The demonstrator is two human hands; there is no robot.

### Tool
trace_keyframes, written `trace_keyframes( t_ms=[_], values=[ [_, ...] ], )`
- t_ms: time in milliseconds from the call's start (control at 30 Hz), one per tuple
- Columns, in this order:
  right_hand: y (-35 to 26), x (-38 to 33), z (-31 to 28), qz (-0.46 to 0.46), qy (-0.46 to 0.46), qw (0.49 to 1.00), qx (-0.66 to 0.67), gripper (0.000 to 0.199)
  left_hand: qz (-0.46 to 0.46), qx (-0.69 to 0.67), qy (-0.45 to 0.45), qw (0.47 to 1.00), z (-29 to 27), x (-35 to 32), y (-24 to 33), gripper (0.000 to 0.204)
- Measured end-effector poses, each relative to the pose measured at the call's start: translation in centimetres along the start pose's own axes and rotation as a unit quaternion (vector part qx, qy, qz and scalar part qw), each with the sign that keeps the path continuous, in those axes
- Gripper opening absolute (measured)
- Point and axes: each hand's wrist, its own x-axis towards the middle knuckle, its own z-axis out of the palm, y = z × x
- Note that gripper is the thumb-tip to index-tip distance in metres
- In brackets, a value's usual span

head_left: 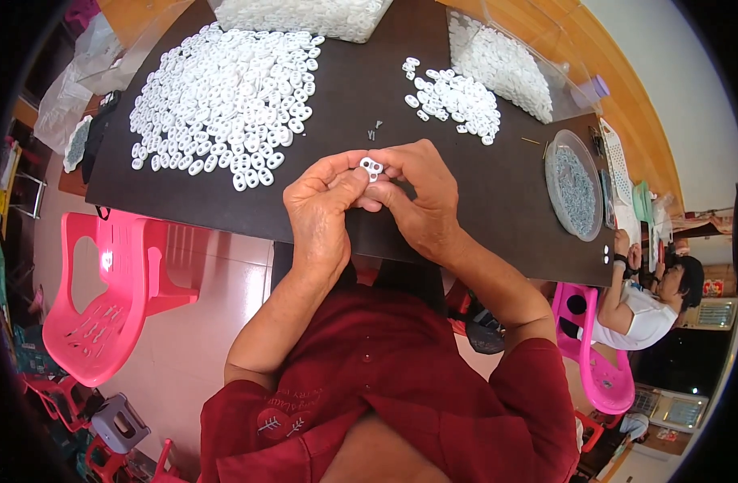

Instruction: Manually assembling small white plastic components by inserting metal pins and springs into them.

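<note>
Both my hands meet above the near side of the dark table. Between the fingertips of my left hand and my right hand is a small white plastic piece with holes. Fingers of each hand are closed on it, the thumbs on the near side; part of the piece is hidden by them. Just beyond my hands lie a few small grey screws. A large heap of white oval two-holed pieces spreads to the left, and a smaller pile of white pieces lies to the right.
Clear bins of white pieces stand at the back. A round tub of screws sits at the table's right end, near a lilac cup. Pink chairs stand on the floor. Another person sits at far right.
</note>
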Motion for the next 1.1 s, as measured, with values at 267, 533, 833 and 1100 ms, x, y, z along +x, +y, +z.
trace_keyframes(
  t_ms=[267, 533, 833, 1100],
  values=[
    [-0.4, -0.3, -0.4, 0.036, 0.003, 0.998, 0.046, 0.034, 0.078, 0.049, -0.053, 0.994, -0.8, 0.0, -0.7, 0.018],
    [-1.4, -0.3, -0.4, 0.036, 0.015, 0.997, 0.071, 0.033, 0.136, 0.050, -0.061, 0.988, -0.4, -0.7, -0.3, 0.019],
    [-2.2, -0.5, 0.8, 0.017, 0.069, 0.993, 0.098, 0.031, 0.239, 0.090, -0.039, 0.966, -0.5, -1.1, -1.3, 0.019],
    [-2.5, -0.4, 1.7, -0.020, 0.092, 0.992, 0.082, 0.028, 0.267, 0.105, -0.017, 0.958, -0.9, -1.2, -1.5, 0.020]
  ],
)
